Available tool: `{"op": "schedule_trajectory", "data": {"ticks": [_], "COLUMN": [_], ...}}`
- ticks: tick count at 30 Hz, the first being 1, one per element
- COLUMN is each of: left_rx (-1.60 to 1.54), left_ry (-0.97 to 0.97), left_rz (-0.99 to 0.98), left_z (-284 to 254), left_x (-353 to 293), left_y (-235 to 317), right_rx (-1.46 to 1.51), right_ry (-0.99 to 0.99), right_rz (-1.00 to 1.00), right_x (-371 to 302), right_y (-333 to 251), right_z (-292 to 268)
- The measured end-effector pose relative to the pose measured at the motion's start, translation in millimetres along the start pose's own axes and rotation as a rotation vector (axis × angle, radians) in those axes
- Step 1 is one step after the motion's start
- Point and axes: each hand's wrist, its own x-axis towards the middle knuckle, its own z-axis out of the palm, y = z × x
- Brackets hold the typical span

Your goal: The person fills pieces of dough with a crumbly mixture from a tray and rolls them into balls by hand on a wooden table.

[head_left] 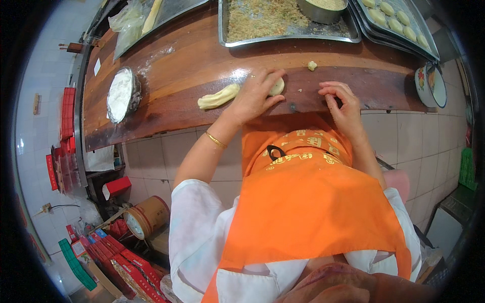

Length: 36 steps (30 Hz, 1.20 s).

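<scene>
On the wooden table, my left hand lies palm down, its thumb and forefinger curved around a small round piece of dough. Part of that piece is hidden under the fingers. Just left of this hand rests a longer, twisted strip of pale yellow dough. My right hand is above the table's front edge, fingers bent and closed toward the thumb; whether anything is between the fingertips is hidden. A little crumb of dough sits farther back, between the two hands.
A metal bowl of white flour stands at the left. Behind are a tray of crumbly filling holding a round tin, and stacked trays with pale oval pieces. An enamel bowl tilts at the right edge.
</scene>
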Motion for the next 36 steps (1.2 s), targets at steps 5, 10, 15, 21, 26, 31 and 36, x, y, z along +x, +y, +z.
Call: {"op": "schedule_trajectory", "data": {"ticks": [5,10,15,21,26,31,36], "left_rx": [-0.437,-1.936,-1.784,-1.658,-1.167,-0.855,-0.820], "left_ry": [0.188,0.192,0.279,0.218,0.367,0.508,0.627], "left_rz": [-0.426,-0.424,-0.539,-0.390,-0.420,-0.488,-0.612], "left_z": [0,16,38,33,29,20,7], "left_x": [1,7,23,36,47,9,-10], "left_y": [-7,3,45,50,65,46,49], "right_rx": [-0.043,-0.166,-0.339,-0.321,-0.112,-0.187,-0.691], "right_ry": [-0.037,-0.023,-0.226,-0.391,-0.298,0.056,0.452], "right_rz": [-0.125,-0.180,-0.332,-0.392,-0.317,0.155,0.153], "right_x": [13,34,58,81,112,179,216], "right_y": [-16,-35,-40,-43,-18,38,112], "right_z": [7,9,11,-8,-42,-165,-293]}}
